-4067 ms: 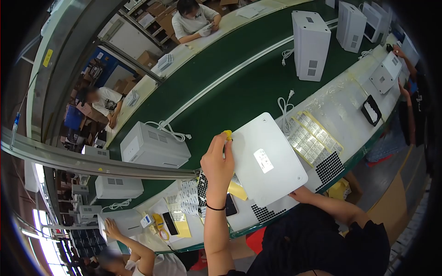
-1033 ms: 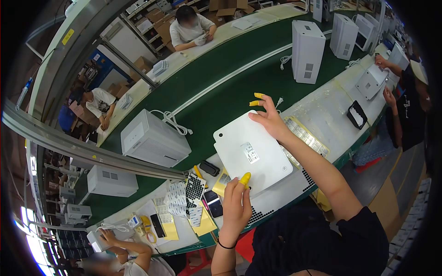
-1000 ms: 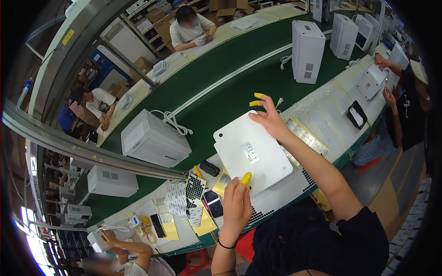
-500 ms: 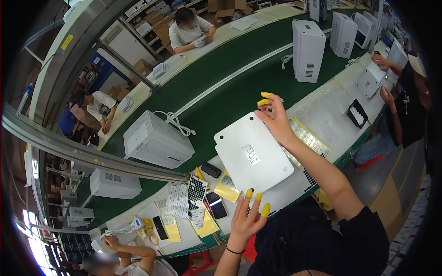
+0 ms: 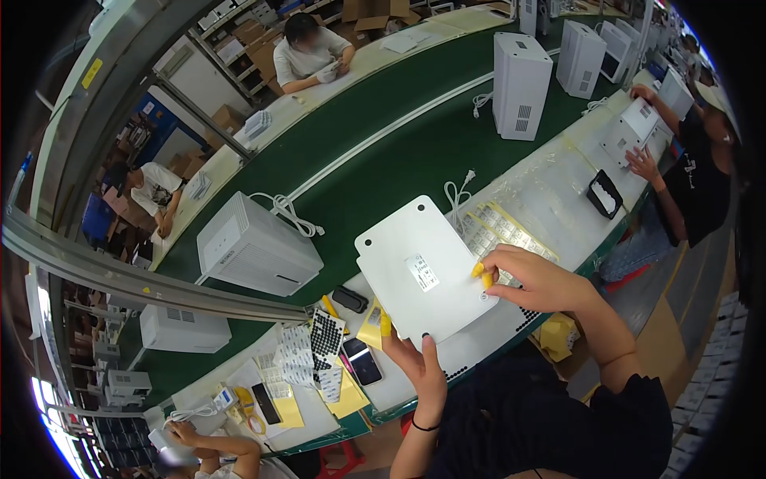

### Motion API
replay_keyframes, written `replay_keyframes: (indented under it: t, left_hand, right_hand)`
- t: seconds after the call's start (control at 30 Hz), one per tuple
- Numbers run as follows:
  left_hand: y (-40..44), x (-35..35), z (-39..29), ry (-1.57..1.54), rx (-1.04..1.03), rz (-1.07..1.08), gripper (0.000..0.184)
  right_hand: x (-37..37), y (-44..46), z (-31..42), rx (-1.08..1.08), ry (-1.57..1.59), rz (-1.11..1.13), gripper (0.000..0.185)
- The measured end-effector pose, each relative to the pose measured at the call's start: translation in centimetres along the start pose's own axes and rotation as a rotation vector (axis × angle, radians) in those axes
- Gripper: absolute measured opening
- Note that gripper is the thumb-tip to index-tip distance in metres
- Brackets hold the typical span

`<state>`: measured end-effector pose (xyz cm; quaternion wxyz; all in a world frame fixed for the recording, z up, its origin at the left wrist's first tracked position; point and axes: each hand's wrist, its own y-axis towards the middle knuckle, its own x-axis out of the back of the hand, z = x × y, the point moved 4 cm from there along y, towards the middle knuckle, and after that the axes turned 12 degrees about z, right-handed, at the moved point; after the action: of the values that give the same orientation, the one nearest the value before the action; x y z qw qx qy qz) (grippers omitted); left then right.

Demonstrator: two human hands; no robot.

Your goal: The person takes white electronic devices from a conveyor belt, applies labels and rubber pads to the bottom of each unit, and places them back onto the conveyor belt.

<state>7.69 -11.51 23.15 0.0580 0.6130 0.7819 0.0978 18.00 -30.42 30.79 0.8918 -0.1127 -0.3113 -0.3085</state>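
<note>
A white box-shaped appliance [image 5: 395, 259] lies on the bench in front of me, its flat panel facing up with a printed label [image 5: 423, 272] and dark round feet at several corners. My left hand [image 5: 415, 363] grips its near-left corner, a yellow-tipped finger along the side and the thumb by the near foot. At the right corner, my right hand [image 5: 523, 278] has its yellow-covered fingertips and thumb drawn together over a round mark. Whatever is between those fingertips is too small to make out.
Sheets of labels [image 5: 511, 231] and rows of black dots [image 5: 527, 321] lie to the right. Phone [image 5: 361, 361], black-dotted sheet [image 5: 327, 335] and yellow papers lie left. White appliances [image 5: 523, 84] stand on the green belt [image 5: 343, 199]. Co-workers sit around; one handles a white unit [image 5: 630, 132].
My right hand has come from the appliance's far edge to its right corner, fingers pinched. My left hand has closed on the near-left corner. A plug cord now shows behind the appliance.
</note>
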Motion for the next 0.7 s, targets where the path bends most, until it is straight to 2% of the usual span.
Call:
replay_keyframes:
  t: [0.23, 0.33, 0.43, 0.63, 0.7]
  left_hand:
    - [-0.2, 0.3, 0.7, 0.069, -0.033, -0.002, 0.063]
    - [-0.4, 0.3, 1.0, 0.095, -0.029, 0.005, 0.063]
    - [-0.5, 0.3, 1.5, 0.102, -0.052, 0.001, 0.062]
    - [-0.7, 0.2, 1.8, 0.111, -0.045, 0.007, 0.068]
    - [-0.8, 0.3, 2.0, 0.123, -0.056, 0.005, 0.068]
  right_hand:
    - [-0.5, 0.1, 0.6, -0.015, -0.113, 0.0, 0.028]
    - [-0.6, 0.0, 1.8, 0.149, -0.355, -0.162, 0.022]
    - [-1.5, -0.4, 1.8, 0.231, -0.438, -0.243, 0.017]
    - [-2.8, -1.7, 1.4, 0.266, -0.509, -0.28, 0.023]
    - [-3.0, -2.1, 1.1, 0.267, -0.503, -0.282, 0.02]
